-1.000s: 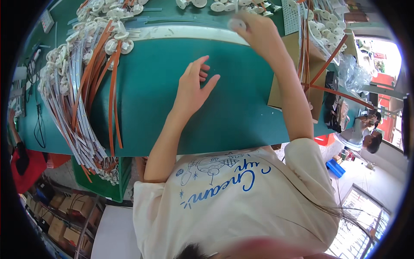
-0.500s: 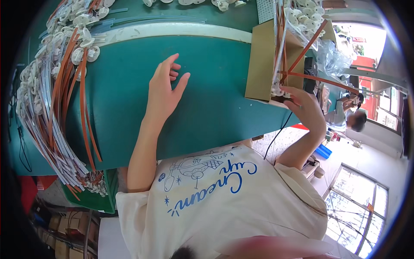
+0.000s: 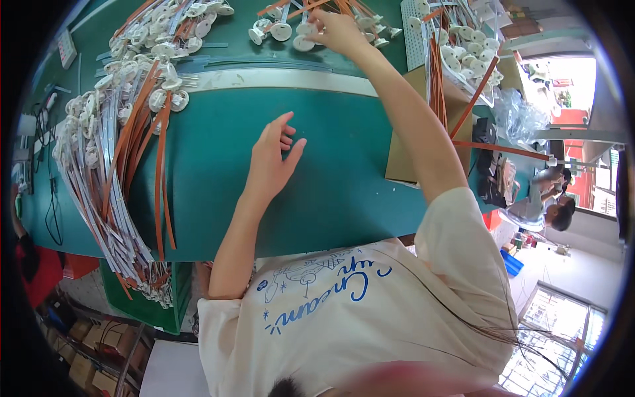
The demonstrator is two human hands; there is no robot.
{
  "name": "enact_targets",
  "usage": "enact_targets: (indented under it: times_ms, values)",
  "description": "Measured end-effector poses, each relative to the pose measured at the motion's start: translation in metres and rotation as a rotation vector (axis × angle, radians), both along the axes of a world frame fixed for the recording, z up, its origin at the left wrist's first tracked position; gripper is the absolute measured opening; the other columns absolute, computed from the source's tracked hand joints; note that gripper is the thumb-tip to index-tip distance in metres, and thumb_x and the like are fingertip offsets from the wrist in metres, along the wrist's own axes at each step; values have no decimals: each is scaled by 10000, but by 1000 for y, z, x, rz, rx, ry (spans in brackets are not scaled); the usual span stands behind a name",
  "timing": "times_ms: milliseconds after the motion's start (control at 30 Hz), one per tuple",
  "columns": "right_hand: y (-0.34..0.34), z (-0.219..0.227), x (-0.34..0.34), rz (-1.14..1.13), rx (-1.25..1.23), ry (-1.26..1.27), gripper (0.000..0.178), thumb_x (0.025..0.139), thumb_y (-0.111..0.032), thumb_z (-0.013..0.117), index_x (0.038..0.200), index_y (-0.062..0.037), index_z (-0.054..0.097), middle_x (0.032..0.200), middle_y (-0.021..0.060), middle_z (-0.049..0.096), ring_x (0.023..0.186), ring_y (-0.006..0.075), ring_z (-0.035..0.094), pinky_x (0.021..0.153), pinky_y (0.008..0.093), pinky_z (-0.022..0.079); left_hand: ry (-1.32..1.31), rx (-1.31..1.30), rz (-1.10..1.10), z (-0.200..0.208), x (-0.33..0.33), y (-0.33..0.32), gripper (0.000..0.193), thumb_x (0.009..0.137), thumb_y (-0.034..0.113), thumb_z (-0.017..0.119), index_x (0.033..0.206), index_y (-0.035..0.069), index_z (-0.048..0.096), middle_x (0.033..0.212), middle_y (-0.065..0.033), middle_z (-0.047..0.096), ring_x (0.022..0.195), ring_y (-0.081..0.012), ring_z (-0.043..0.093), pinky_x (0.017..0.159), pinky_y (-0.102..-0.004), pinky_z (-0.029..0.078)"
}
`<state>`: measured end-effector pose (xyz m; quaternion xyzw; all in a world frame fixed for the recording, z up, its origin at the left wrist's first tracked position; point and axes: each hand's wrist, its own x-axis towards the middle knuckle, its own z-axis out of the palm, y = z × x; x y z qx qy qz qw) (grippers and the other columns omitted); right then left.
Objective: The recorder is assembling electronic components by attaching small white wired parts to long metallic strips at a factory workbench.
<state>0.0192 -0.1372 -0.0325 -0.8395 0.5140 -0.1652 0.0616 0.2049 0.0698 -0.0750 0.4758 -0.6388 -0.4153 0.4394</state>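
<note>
A green desk carried a white strip. Nearside of the strip, the left hand lay empty, fingers parted; beyond it, the right hand reached a white disc, its grip indeterminable. Crossed orange ribbons might have snagged, dragging neighbours. The disc, beyond the strip, appeared round and pale.

Green-topped workbench in front of me. Paned window in the pale wall, daylight blown out. Another overexposed opening farther up. Metal-framed shelving opposite, stacked with cardboard boxes.
</note>
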Motion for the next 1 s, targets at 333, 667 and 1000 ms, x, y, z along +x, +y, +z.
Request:
enact_targets:
  times_ms: [333, 667, 1000]
  values:
    - [219, 161, -35, -78, 293, -238, 254, 719, 10, 657, 970, 27, 615, 931, 95, 628, 869, 164, 602, 763, 288, 468, 30, 23, 19, 0, -1, 1, 444, 814, 108, 647, 1217, 41, 472, 937, -99, 574, 769, -198, 563, 695, -299, 488]
    - [262, 151, -100, -613, 355, 123, 268, 811, -21, 599, 1078, -15, 602, 982, 66, 655, 901, 133, 626, 800, 266, 478, -17, 14, 24, 4, 1, 2, 434, 821, 106, 640, 1214, 40, 470, 947, -105, 573, 769, -202, 567, 695, -301, 492]
    - [147, -5, 56, -25, -104, -31, 415, 834, -203, 620, 1225, -124, 507, 1186, 135, 547, 948, 307, 607, 763, 375, 505, -42, 143, -1, -2, 0, -1, 467, 823, 88, 641, 1241, 27, 442, 951, -109, 580, 732, -180, 574, 672, -284, 496]
